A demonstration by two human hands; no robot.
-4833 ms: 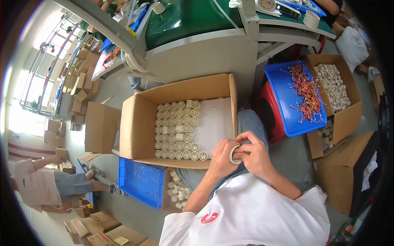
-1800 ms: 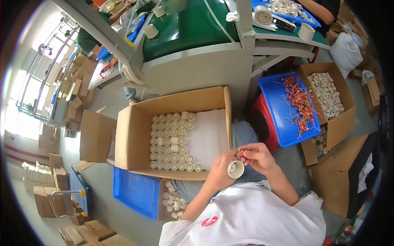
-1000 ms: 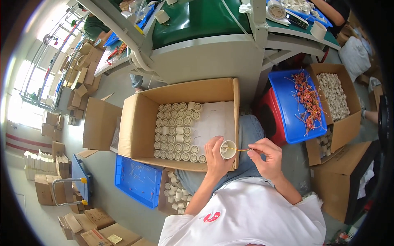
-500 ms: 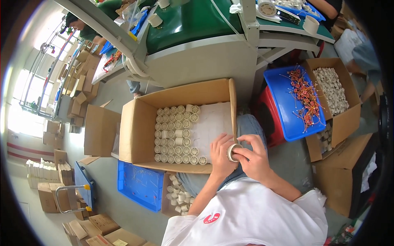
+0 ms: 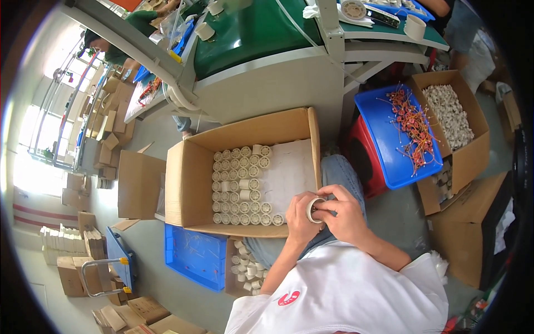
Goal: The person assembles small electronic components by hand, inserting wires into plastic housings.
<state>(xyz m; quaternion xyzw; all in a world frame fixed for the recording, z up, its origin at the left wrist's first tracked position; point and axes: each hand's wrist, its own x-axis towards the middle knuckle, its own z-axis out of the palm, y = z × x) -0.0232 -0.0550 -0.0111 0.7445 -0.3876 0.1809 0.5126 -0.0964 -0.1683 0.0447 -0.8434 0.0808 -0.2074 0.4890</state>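
A short white plastic cylinder (image 5: 310,211) is held just over my lap, its open end turned toward my right hand. My left hand (image 5: 299,220) wraps round its outside from the left. The fingers of my right hand (image 5: 344,218) reach into the opening; whatever they pinch inside is hidden. Directly ahead stands an open cardboard box (image 5: 245,227) with rows of similar white cylinders (image 5: 240,164), most showing spoked ends and a few lying on their sides. A pale sheet (image 5: 289,167) lines the box's right part.
To the right, a blue tray (image 5: 378,128) of red-orange wired parts rests on a red support (image 5: 359,161), beside a carton of small white pieces (image 5: 448,114). At lower left are a blue tray (image 5: 194,256) and a box of loose cylinders (image 5: 247,264). A green-topped workbench (image 5: 250,42) stands ahead.
My view has shifted slightly. Both hands stay on the white cylinder, and the right fingers still work at its opening.
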